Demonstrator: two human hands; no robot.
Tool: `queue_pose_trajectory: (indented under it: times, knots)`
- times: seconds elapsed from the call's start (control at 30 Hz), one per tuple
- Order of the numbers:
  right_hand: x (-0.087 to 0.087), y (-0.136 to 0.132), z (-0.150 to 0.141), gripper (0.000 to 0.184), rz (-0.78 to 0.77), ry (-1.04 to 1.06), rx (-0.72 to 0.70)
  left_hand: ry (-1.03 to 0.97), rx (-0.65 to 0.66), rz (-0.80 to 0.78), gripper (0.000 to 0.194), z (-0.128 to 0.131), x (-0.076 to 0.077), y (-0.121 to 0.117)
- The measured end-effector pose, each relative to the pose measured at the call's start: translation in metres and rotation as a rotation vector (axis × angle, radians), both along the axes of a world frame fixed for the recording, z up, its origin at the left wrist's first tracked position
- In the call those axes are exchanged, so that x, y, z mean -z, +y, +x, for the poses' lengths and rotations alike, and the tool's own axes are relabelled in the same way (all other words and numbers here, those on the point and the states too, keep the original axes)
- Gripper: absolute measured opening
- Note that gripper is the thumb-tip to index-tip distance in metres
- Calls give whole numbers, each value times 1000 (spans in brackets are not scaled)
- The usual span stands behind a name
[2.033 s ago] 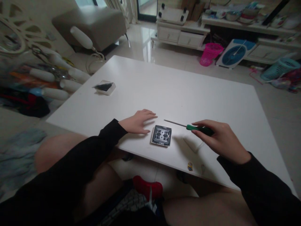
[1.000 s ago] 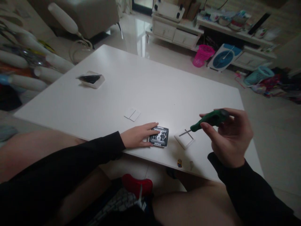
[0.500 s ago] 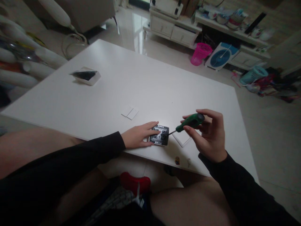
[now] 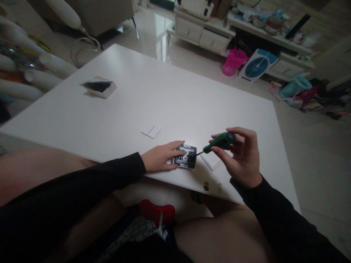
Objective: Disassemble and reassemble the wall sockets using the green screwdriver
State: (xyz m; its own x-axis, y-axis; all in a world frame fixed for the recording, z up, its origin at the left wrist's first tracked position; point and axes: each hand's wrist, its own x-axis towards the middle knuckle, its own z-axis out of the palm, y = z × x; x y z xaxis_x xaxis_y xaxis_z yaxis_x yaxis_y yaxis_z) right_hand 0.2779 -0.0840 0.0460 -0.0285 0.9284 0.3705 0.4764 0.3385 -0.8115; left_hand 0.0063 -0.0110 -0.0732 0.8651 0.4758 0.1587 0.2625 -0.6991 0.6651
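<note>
A square black wall switch with its cover off (image 4: 189, 157) lies near the table's front edge. My left hand (image 4: 160, 157) lies over its left side, fingers and thumb gripping it. In my right hand (image 4: 243, 157) is a screwdriver with a green handle (image 4: 221, 141), held tilted. Its tip meets the right side of the switch; whether it sits in a screw is too small to tell. A white square frame (image 4: 211, 161) lies on the table, partly behind the screwdriver and my right hand. Two white rectangular plates (image 4: 151, 130) lie side by side beyond my left hand.
On the white table (image 4: 170, 91), an opened white box with dark wrapping (image 4: 101, 87) stands at the far left. A small yellow figure (image 4: 206, 186) is by the front edge. Beyond are a pink basket (image 4: 234, 63), a blue fan (image 4: 257, 65) and a cabinet (image 4: 203, 34).
My left hand has come onto the switch and gripped it. My right hand has swung the screwdriver down and leftward, bringing its tip to the switch. The view has shifted; the last half second is nearly still.
</note>
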Motion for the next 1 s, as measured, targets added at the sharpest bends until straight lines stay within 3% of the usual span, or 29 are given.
queue_pose_trajectory:
  times: [0.6, 0.83, 1.0]
  knots:
    - [2, -2, -1, 64, 148, -145, 26, -17, -5, -3, 56, -1, 2, 0]
    - [-5, -4, -2, 63, 62, -172, 69, -13, -6, -13, 59, -1, 4, 1]
    - [-12, -6, -2, 58, -8, -133, -44, 9, -6, 2, 58, -1, 3, 0]
